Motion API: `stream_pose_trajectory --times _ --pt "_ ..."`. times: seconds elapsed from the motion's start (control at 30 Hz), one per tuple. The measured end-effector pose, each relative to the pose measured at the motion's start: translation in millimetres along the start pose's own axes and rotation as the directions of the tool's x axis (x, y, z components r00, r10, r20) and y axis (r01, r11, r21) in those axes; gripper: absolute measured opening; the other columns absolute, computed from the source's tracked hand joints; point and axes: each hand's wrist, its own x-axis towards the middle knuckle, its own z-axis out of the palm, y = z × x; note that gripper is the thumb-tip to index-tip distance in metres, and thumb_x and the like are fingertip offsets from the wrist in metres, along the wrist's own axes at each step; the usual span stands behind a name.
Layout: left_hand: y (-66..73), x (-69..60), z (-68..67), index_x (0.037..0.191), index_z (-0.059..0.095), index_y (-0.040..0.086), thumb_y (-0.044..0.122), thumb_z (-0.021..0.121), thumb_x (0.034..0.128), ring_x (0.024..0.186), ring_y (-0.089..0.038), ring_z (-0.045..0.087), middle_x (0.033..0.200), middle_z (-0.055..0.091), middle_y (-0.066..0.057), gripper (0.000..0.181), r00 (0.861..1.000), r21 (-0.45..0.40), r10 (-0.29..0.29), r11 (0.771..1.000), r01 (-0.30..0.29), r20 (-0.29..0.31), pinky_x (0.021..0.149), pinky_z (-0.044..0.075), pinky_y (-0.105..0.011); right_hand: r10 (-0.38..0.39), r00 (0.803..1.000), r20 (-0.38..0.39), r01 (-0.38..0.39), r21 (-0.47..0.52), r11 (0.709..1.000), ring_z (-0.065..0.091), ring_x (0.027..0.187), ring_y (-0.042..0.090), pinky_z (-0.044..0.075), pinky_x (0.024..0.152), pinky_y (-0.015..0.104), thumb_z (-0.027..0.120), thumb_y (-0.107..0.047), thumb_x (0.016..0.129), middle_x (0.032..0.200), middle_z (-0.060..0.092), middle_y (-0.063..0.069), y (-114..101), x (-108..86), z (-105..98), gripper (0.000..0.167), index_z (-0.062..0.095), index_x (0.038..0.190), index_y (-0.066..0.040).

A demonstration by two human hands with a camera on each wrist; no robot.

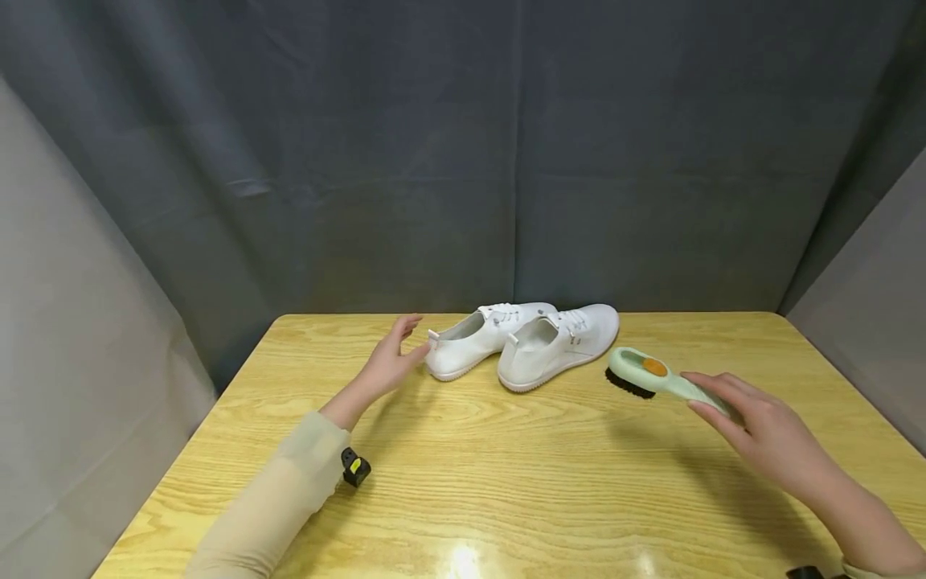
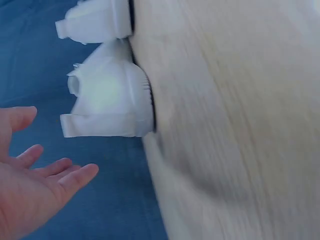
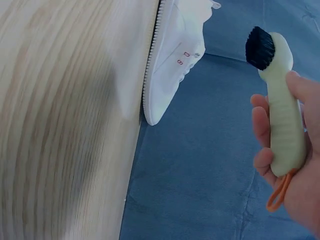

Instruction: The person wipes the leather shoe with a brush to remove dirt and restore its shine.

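Two white lace-up shoes stand side by side near the table's back edge, the left shoe [image 1: 463,354] touching or nearly touching the right shoe [image 1: 553,354]. Beside the heel of the left shoe is my left hand [image 1: 388,362], its fingers spread and holding nothing; the left wrist view shows a gap between hand and heel. My right hand [image 1: 760,426] grips the pale green handle of a shoe brush [image 1: 644,374], held above the table with black bristles facing down. An orange button [image 1: 655,367] marks its top, and an orange loop [image 3: 281,192] hangs from the handle's end.
The wooden table [image 1: 463,466] has light yellow grain. A dark grey curtain [image 1: 405,161] hangs right behind its back edge, with pale cloth [image 1: 65,362] at the left side and more at the right.
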Motion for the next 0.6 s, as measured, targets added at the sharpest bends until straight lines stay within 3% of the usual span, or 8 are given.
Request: stream_pose_trajectory --times 0.13,0.3,0.43,0.6 --pt "7.2 -27.7 -11.3 0.148 0.033 0.011 0.020 0.057 0.0999 0.140 -0.034 0.027 0.151 0.033 -0.014 0.054 0.999 -0.012 0.011 1.000 -0.010 0.039 0.102 0.035 -0.056 0.010 0.999 0.034 -0.009 -0.016 1.000 0.048 0.073 0.002 0.039 0.058 0.027 0.064 -0.010 0.094 0.100 0.063 -0.002 3 1.0 1 0.029 0.063 0.123 -0.006" --pt "12.5 -58.0 -15.8 0.149 0.033 0.014 0.022 0.059 0.0992 0.141 -0.033 0.025 0.153 0.031 -0.010 0.056 0.997 -0.031 0.020 0.999 -0.017 0.078 0.102 0.034 -0.057 -0.011 1.000 0.015 0.011 0.001 1.000 0.054 0.084 0.000 0.041 0.067 0.017 0.068 -0.008 0.091 0.107 0.067 0.008 10 3.9 3 0.030 0.065 0.120 -0.005" --pt "10.4 -75.7 -15.0 0.148 0.034 0.016 0.023 0.061 0.0981 0.141 -0.034 0.026 0.153 0.032 -0.010 0.057 0.996 -0.044 0.040 0.998 -0.036 0.084 0.102 0.034 -0.058 -0.031 0.999 0.015 0.031 0.019 0.999 0.048 0.070 0.000 0.038 0.058 0.017 0.075 -0.007 0.084 0.098 0.068 0.004 16 6.1 10 0.032 0.066 0.115 -0.007" --pt "8.3 -90.5 -13.1 0.147 0.035 0.016 0.024 0.061 0.0981 0.141 -0.035 0.025 0.152 0.033 -0.009 0.056 0.994 -0.052 0.040 0.998 -0.035 0.102 0.101 0.034 -0.059 -0.018 0.998 0.065 0.015 0.048 0.999 0.039 0.057 0.000 0.035 0.048 0.023 0.074 -0.003 0.083 0.075 0.053 -0.009 21 7.1 16 0.034 0.062 0.114 -0.011"
